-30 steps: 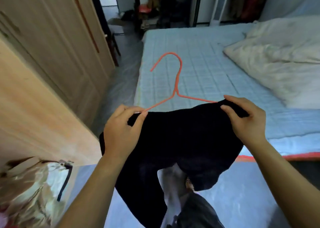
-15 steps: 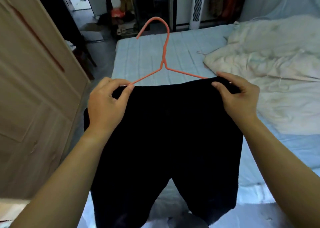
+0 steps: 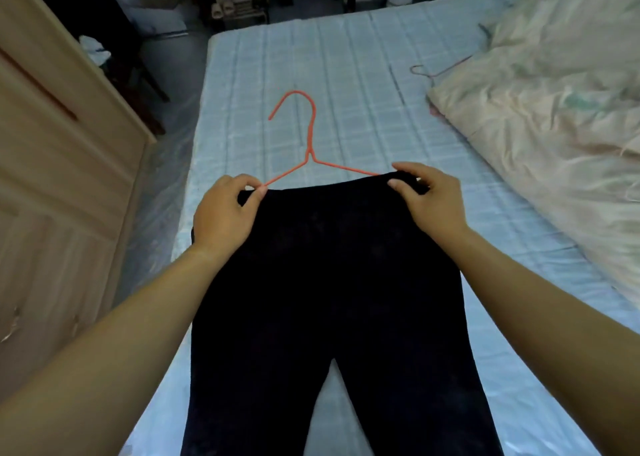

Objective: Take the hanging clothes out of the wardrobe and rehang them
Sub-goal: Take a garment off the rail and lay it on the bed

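Observation:
Black trousers (image 3: 332, 282) lie spread over the near part of the bed, legs pointing toward me. An orange wire hanger (image 3: 310, 144) sticks out from the waistband, hook pointing away across the mattress. My left hand (image 3: 225, 216) pinches the left corner of the waistband where the hanger's arm enters the cloth. At the right corner, my right hand (image 3: 429, 199) pinches the waistband over the hanger's other arm. The hanger's lower bar is hidden inside the trousers.
The bed (image 3: 346, 75) has a light blue checked mattress cover. A crumpled cream quilt (image 3: 554, 109) fills its right side, with a second thin hanger (image 3: 433, 73) at the quilt's edge. The wooden wardrobe (image 3: 52, 178) stands at left across a narrow floor gap. Clutter lies beyond the bed.
The trousers and hanger have come down from mid-air onto the mattress and spread flat. Both hands kept their grip on the waistband corners.

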Motion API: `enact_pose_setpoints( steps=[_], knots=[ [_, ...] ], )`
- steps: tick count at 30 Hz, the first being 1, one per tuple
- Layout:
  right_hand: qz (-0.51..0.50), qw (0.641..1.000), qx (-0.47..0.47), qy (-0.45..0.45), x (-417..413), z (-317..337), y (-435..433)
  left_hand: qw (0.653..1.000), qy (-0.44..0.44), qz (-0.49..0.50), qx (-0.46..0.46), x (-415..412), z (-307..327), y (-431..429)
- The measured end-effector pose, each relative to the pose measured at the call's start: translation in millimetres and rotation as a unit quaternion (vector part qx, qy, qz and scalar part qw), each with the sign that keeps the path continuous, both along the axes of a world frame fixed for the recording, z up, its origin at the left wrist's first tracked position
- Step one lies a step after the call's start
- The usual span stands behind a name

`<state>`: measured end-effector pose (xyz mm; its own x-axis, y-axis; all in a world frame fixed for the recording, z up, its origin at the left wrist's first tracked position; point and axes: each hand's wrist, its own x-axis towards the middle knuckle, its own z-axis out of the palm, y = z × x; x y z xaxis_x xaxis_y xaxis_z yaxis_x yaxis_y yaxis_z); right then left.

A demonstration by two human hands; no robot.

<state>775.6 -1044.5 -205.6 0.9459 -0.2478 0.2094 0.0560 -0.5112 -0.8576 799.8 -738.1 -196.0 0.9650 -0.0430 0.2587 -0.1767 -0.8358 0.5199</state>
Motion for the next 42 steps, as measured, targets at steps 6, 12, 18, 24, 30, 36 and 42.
enact_pose_setpoints(
  steps=[6,12,18,24,30,36,42],
  knots=[
    [0.028,0.995,-0.044,0.086,71,-122,4,0.994,0.082,-0.006,0.071,59,-117,8],
    [0.077,0.946,-0.275,0.15,89,-241,24,0.963,0.196,-0.06,0.174,44,-237,0],
    [0.094,0.927,-0.297,0.207,26,-284,62,0.942,0.214,-0.092,0.24,-3,-288,14],
    [0.105,0.928,-0.254,0.251,-5,-243,73,0.947,0.258,-0.051,0.185,-15,-247,11],
    [0.201,0.904,-0.273,0.259,-49,-157,91,0.949,0.283,0.016,0.136,-98,-155,8],
    [0.285,0.896,-0.274,0.203,-127,-59,120,0.961,0.259,0.04,0.085,-205,-62,28],
    [0.38,0.874,-0.268,0.142,-235,8,174,0.967,0.223,0.11,0.058,-320,10,63]
  ],
)
